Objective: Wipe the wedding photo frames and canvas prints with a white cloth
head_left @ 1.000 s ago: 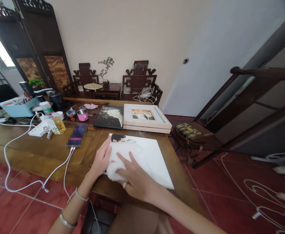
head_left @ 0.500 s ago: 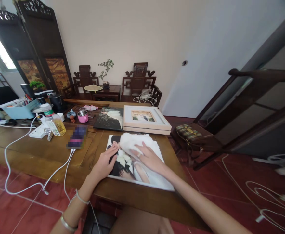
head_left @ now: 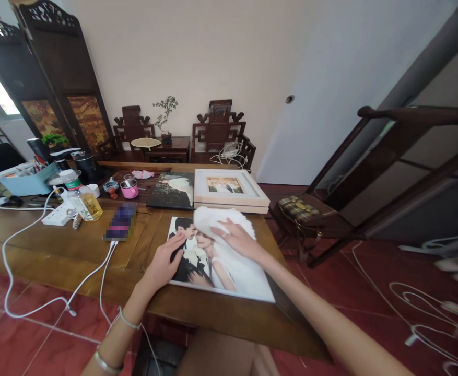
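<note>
A large photo print (head_left: 229,271) of a couple lies flat on the wooden table (head_left: 75,240) in front of me. My right hand (head_left: 238,240) presses a white cloth (head_left: 216,218) onto the print's far upper part, fingers spread flat over the cloth. My left hand (head_left: 166,261) rests flat on the print's left edge, fingers stretched out, holding nothing.
Behind the print lie a white framed photo (head_left: 229,188) and a dark photo print (head_left: 174,189). To the left are a phone (head_left: 121,222) on a white cable, a bottle (head_left: 82,196), a power strip (head_left: 56,215) and a pink cup (head_left: 129,189). A wooden stair rail (head_left: 389,156) stands right.
My right hand slid the white cloth from the print's near left part up to its far edge, uncovering the couple's picture. My left hand stayed on the left edge.
</note>
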Demonstrator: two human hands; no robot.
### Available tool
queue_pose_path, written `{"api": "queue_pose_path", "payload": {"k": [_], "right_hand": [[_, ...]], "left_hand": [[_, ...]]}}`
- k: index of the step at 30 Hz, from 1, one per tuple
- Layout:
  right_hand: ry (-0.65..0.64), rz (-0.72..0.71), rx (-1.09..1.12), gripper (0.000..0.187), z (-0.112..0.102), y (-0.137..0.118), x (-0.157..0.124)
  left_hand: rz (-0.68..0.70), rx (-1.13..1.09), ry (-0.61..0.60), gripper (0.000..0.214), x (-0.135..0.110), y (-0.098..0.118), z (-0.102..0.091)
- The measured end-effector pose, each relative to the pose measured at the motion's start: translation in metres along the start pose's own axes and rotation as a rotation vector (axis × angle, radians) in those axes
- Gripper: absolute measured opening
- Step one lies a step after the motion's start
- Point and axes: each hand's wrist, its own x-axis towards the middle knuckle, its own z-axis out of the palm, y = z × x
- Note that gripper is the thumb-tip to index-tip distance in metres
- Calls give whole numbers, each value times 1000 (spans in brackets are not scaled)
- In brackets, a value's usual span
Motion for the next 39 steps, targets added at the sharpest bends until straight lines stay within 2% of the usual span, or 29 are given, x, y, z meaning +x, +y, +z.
{"api": "queue_pose_path", "payload": {"k": [3,6,10,13,15,17,19,25,29,31,33,35,39], "right_hand": [[60,133,-51,44,-15,29,-19],[41,101,-114,36,-15,35,-47],[-31,-98,-208,29,-1,9,-105],[-139,-159,-186,28,4,-15,-145],[-223,-158,-148,28,1,-25,-158],[-286,-110,-111,31,-4,-26,-154],[-301,-35,-87,37,-10,-19,-136],[-116,164,-37,59,-19,20,-49],[-23,175,-26,60,-19,33,-19],[1,176,-30,57,-17,32,-21],[0,187,-34,54,-13,28,-34],[-21,162,-43,50,-8,21,-57],[-82,3,-90,40,0,-1,-119]], "left_hand": [[-5,-7,0,42,0,2,-1],[-4,-16,2,43,0,3,-1],[-14,0,-3,41,0,1,0],[-20,19,-18,40,0,0,1],[-16,22,-27,39,1,-1,1],[-11,18,-34,39,1,-1,0],[-4,13,-39,38,2,0,-1],[-2,14,-47,39,1,0,-3],[-1,8,-39,39,1,-1,-2],[-10,7,-34,39,1,-1,-2],[-18,8,-26,38,1,-1,-2],[-13,6,-17,38,1,-1,-1],[9,5,5,37,1,-2,2]]}}
